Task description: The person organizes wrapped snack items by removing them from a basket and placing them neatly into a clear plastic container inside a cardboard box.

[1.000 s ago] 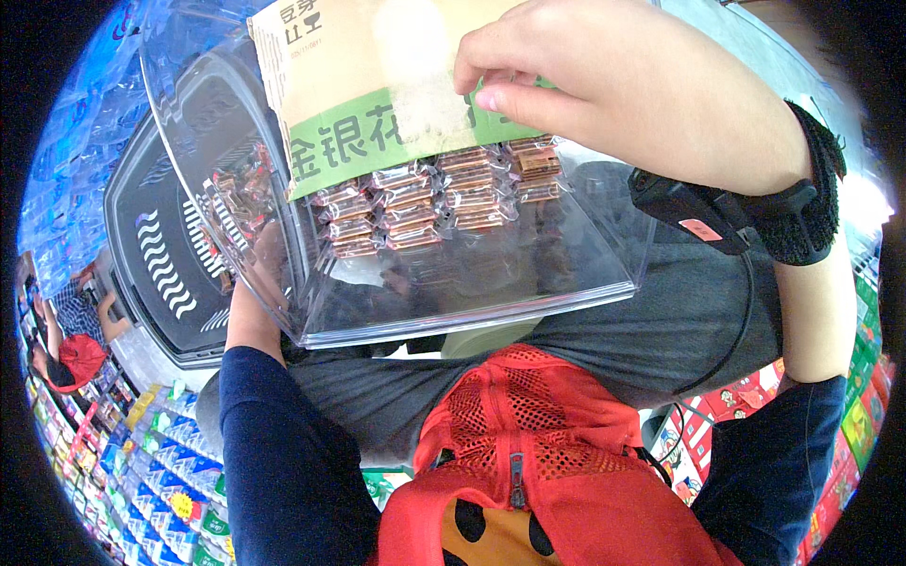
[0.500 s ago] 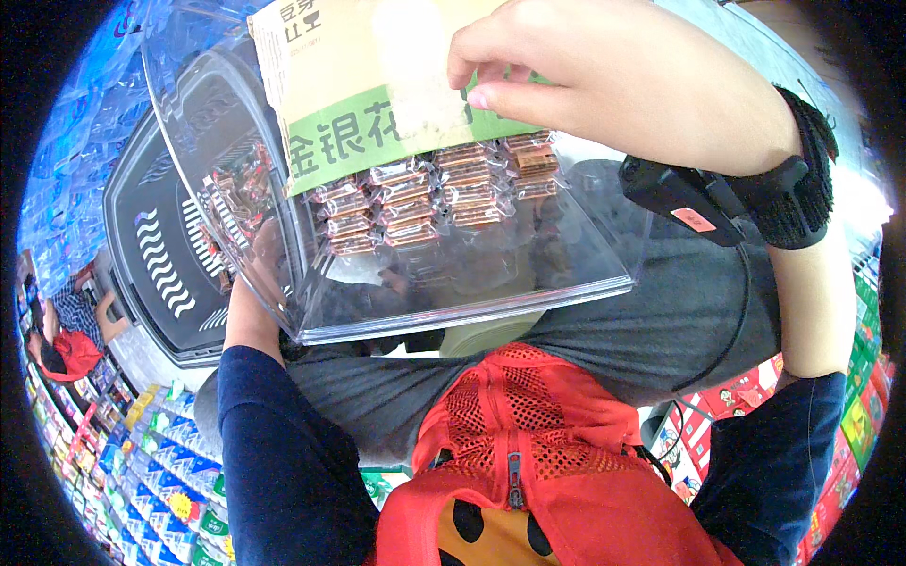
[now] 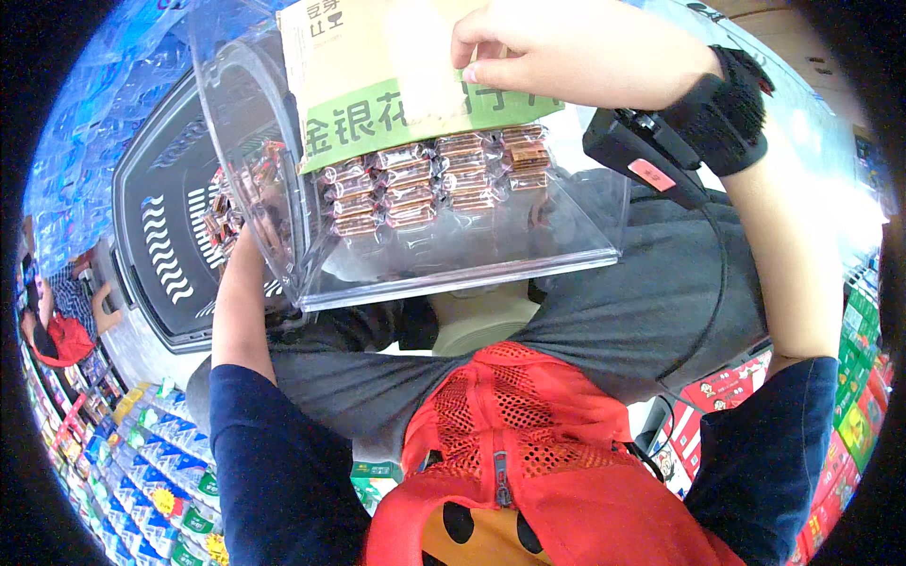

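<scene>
One box (image 3: 453, 253), clear and rigid, occupies the upper centre of the frame, its near edge running left to right and rising slightly to the right. Inside it, packets (image 3: 409, 193) stand in four columns, side by side. Each packet's long axis runs roughly across the frame; the columns themselves run up and down it. The number per column cannot be established, as one card (image 3: 354, 57) with a green band covers the area above them. The card's band also runs across the frame, tilted up towards the right.

Two hands are in view. The right hand (image 3: 538, 52) is at the upper centre, over the right part of the card. Its fingers are curled, with thumb and forefinger near each other; whether they pinch or touch the card cannot be told. The columns lie below these fingers in the frame, apart from them.

The left hand (image 3: 262, 219) is at the left of centre, seen through the box's side wall and blurred; the state of its fingers cannot be determined. Loose packets (image 3: 222, 217), too jumbled to count, lie just beside it in one dark basket (image 3: 135, 236), pointing in mixed directions.

One black device (image 3: 642, 156) is beside the right wrist.
</scene>
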Demonstrator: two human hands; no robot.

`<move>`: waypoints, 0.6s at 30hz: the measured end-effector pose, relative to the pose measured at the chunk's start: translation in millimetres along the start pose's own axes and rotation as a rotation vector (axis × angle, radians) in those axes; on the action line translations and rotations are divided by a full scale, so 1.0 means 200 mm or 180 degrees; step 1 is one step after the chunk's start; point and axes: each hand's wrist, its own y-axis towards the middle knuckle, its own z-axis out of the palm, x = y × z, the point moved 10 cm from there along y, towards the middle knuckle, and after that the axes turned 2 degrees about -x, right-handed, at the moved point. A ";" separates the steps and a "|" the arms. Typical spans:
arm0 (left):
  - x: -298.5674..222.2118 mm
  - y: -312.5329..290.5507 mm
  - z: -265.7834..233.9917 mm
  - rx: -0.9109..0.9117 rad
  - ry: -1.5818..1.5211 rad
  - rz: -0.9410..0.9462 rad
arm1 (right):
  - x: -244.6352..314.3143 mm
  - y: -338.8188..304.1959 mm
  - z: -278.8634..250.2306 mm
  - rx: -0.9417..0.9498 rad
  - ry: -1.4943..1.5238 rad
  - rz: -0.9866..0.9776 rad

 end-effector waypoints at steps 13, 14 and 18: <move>0.00 -1.10 -1.21 -0.1510 -0.3093 0.0962 | 0.05 -0.03 -0.02 -0.0660 -0.0436 -0.0384; -0.03 -1.25 -1.28 -0.1636 -0.3737 0.1151 | 0.07 -0.04 -0.03 -0.0703 -0.0467 -0.0371; -0.20 -1.67 -1.35 -0.1455 -0.5065 0.1689 | 0.14 -0.07 -0.07 -0.0882 -0.0483 -0.0366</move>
